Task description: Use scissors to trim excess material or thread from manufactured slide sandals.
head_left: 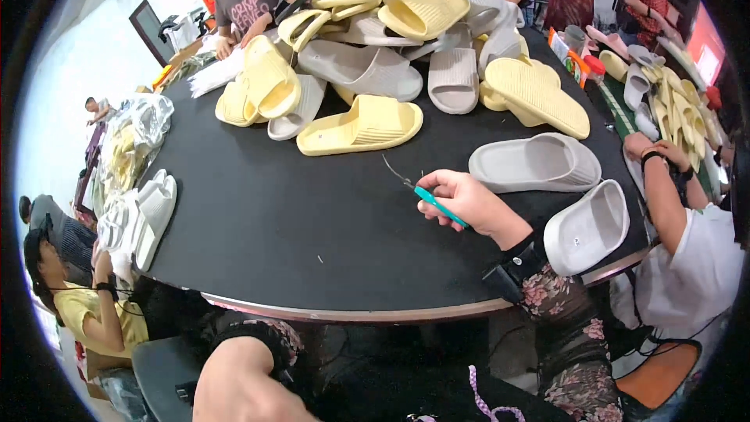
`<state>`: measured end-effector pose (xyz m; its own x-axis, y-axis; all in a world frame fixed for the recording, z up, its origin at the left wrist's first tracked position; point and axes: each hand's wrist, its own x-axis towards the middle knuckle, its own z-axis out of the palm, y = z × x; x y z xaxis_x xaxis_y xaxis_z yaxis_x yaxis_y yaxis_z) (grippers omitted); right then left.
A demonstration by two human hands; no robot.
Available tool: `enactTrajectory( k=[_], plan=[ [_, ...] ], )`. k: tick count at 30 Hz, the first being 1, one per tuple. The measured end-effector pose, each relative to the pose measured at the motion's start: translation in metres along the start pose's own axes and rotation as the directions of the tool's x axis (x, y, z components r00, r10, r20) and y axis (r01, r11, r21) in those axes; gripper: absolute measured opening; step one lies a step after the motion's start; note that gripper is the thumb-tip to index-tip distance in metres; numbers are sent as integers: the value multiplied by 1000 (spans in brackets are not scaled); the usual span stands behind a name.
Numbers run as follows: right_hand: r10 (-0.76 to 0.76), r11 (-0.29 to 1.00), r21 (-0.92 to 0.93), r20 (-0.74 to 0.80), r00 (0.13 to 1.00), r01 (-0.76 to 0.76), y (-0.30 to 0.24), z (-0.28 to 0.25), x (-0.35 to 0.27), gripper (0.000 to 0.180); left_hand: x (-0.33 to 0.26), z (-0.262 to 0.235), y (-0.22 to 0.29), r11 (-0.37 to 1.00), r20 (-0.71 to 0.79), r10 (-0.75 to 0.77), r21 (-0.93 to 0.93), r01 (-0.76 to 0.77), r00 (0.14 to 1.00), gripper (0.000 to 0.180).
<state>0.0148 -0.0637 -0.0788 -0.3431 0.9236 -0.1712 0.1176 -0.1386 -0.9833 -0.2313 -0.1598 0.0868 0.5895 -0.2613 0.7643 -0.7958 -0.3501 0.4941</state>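
Black worktop (258, 211), heaped slide sandals (351, 66): work seemingly midway.
The heap appears left to do; two grey slides (512, 170) lie apart, perhaps done; left hand's (250, 391) grip, cannot tell; right hand's (474, 202) clamped on a teal-handled tool (444, 208).

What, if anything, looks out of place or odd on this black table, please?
Two things: a tiny pale speck lies alone on the bare front of the black table, possibly a stray trimming, and the heap of yellow and gray slippers at the back is jumbled, lying at mixed angles.
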Motion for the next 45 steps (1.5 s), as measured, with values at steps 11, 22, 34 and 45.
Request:
enactTrajectory(
  k=[11,22,34,45],
  plan=[
    [36,999,-20,-19,999,-36,0,-5,-7,37,-116,-124,-99,373,-859,-493,-64,925,139,24],
    [63,998,-8,-11,998,-63,0,1,-6,40,-254,-197,-99,217,-988,-57,-154,964,-145,40],
    [63,998,3,-43,997,-63,1,-1,-1,39,-241,-203,-119,628,-890,-290,-455,631,-352,30],
    [-31,973,225,-63,998,45,2,32,-5,42,-200,-170,-62,859,-972,-27,-142,492,-234,28]
  ],
)
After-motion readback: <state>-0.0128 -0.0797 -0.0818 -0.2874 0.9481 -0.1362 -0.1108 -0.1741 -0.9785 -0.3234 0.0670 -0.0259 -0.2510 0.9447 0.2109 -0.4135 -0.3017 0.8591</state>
